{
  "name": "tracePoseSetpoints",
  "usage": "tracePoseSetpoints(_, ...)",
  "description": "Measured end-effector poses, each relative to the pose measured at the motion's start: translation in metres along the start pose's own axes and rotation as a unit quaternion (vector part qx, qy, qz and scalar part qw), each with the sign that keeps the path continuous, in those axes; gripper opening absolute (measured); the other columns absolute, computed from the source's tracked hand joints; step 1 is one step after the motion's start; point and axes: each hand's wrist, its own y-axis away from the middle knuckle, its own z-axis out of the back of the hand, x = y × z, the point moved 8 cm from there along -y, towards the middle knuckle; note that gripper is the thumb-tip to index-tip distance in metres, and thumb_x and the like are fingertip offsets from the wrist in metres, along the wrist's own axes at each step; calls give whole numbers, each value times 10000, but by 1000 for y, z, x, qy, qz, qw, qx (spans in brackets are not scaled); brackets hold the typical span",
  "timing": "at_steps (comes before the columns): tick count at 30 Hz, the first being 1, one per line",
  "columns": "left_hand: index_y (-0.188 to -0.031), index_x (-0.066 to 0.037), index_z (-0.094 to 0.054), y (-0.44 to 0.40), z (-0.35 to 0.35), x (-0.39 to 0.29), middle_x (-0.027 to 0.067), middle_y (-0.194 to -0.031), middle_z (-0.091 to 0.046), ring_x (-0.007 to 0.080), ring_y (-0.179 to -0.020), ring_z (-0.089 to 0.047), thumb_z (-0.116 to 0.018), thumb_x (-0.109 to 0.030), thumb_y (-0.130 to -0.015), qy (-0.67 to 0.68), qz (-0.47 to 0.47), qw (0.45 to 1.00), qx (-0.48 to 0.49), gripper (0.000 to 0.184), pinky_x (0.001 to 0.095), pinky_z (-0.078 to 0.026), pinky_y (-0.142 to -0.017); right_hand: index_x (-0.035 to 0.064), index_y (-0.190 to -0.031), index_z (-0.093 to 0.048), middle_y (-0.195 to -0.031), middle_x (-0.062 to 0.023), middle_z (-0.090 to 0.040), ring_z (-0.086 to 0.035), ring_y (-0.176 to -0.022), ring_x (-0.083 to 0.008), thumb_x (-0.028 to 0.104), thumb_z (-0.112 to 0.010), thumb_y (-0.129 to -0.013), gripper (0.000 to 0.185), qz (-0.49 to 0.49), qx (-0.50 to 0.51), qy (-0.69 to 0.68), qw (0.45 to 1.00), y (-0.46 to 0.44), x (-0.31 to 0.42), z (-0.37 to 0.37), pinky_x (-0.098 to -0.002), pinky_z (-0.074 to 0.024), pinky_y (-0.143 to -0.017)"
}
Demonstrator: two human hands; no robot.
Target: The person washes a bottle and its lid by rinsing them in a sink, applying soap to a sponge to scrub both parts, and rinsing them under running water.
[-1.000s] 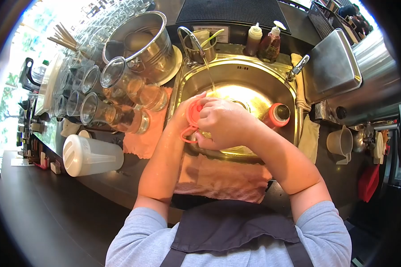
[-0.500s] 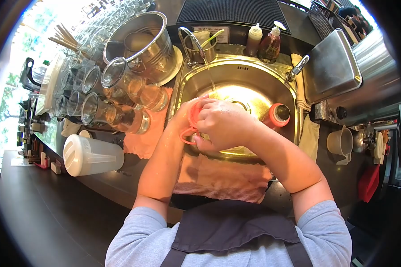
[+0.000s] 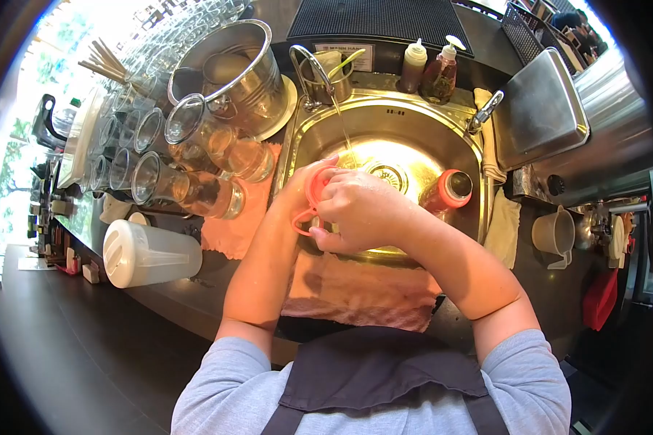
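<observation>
Clamps pink lid [image 3: 314,183] with left hand [image 3: 294,185] and right hand [image 3: 358,203] over sink [image 3: 428,122], with water [image 3: 345,130] at one o'clock, bottle [image 3: 446,190] at three.

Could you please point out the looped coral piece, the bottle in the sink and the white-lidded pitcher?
Looped coral piece [image 3: 313,185]: head view, rim.
Bottle [image 3: 437,193]: head view, side.
White-lidded pitcher [image 3: 161,255]: head view, body.

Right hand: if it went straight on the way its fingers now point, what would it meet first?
Most likely the red lid, which the right hand seems to touch; the left hand lies just beyond, though depth between them is hard to judge.
</observation>
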Motion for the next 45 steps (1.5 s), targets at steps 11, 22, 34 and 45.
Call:
tracePoseSetpoints(11,-783,-85,-623,1,3,1,56,-688,-659,158,-558,-625,-527,-338,-1034,-24,22,999,-3,370,302,-523,-517,15,-637,-651,-656,-122,-609,-625,-730,-329,272,-707,-757,290,32,20,8,999,3,0,-4,-425,-518,-883)
tracePoseSetpoints(22,-782,-85,-621,5,13,0,54,-686,-658,156,-551,-622,-530,-341,-1033,-37,17,999,-22,370,295,-522,-512,44,-582,-632,-629,-108,-605,-624,-680,-290,304,-690,-759,321,159,87,18,983,14,18,-12,-410,-495,-937)
tracePoseSetpoints(34,-758,-86,-604,9,27,-8,39,-646,-633,145,-519,-605,-540,-363,-1029,-12,-35,999,-25,393,271,-506,-472,50,-555,-581,-572,-83,-554,-596,-611,-269,258,-680,-818,349,175,81,13,981,33,22,7,-420,-521,-950)
tracePoseSetpoints(45,-800,-158,-587,-39,27,-23,42,-654,-590,188,-484,-499,-540,-446,-980,58,-108,992,34,343,304,-354,-423,19,-757,-669,-687,-124,-626,-630,-714,-335,196,-658,-879,216,-216,-132,-5,967,63,-81,-1,-422,-507,-715)
